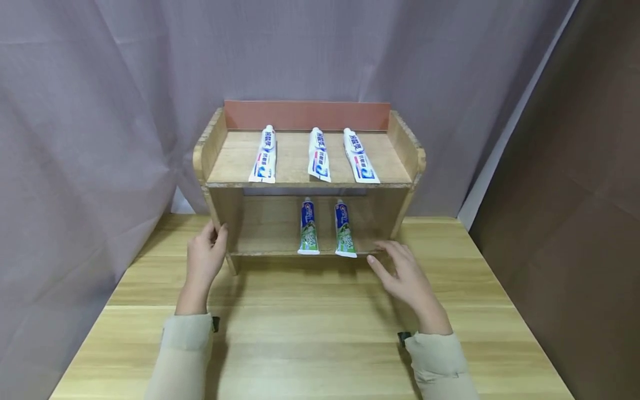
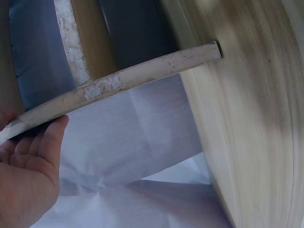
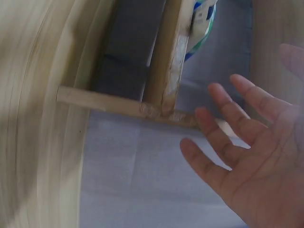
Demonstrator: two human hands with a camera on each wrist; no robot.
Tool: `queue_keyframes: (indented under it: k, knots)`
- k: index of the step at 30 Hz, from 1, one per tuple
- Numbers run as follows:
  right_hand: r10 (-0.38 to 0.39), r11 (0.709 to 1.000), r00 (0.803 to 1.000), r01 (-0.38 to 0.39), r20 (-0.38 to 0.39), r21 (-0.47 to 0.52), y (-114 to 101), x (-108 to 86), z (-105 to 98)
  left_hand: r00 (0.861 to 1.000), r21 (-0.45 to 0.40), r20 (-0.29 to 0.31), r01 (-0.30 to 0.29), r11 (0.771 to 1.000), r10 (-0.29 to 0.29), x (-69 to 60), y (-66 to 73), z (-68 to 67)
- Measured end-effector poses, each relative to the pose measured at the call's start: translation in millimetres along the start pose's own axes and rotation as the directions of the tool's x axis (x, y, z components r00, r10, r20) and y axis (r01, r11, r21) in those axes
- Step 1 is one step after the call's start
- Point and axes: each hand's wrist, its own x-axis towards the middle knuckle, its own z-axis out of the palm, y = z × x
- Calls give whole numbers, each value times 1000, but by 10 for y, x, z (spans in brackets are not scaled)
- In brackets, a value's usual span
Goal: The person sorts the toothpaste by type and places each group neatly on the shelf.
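My left hand [image 1: 206, 256] grips the left side panel of a small two-tier wooden shelf [image 1: 292, 186]; the left wrist view has its fingers [image 2: 49, 147] against one face of the panel, thumb on the other. By the lower right corner is my right hand [image 1: 406, 273], fingers spread and holding nothing, as the right wrist view confirms. Three white-and-blue toothpaste tubes, left [image 1: 264, 155], middle [image 1: 319, 155] and right [image 1: 360, 157], lie on the upper tier, caps to the back. Two blue-and-green toothpaste tubes, left [image 1: 308, 228] and right [image 1: 344, 229], lie on the lower tier.
The shelf stands on a light wooden table [image 1: 310, 333] towards its back edge. A reddish-brown back strip [image 1: 307, 115] rises behind the upper tier. Grey cloth [image 1: 300, 50] hangs behind and to the left, a brown panel [image 1: 565, 183] to the right.
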Motion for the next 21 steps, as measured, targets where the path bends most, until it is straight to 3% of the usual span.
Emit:
queue_keyframes:
  k: [5, 14, 18, 21]
  knots:
    - [3, 1000, 1000, -3, -21, 23, 13, -110, 8, 1000, -9, 6, 5, 1000, -5, -81, -29, -1]
    - [-34, 994, 998, 29, 51, 104, -152, -226, 72, 1000, 18, 1, -31, 999, 31, -212, -59, -68]
    - [-38, 993, 997, 31, 61, 115, -201, -457, 114, 997, 35, 75, -9, 999, 6, -474, -59, -172]
    - [-35, 998, 998, 32, 55, 53, -195, -624, 149, 987, 179, 155, 13, 984, -42, -725, -33, -294]
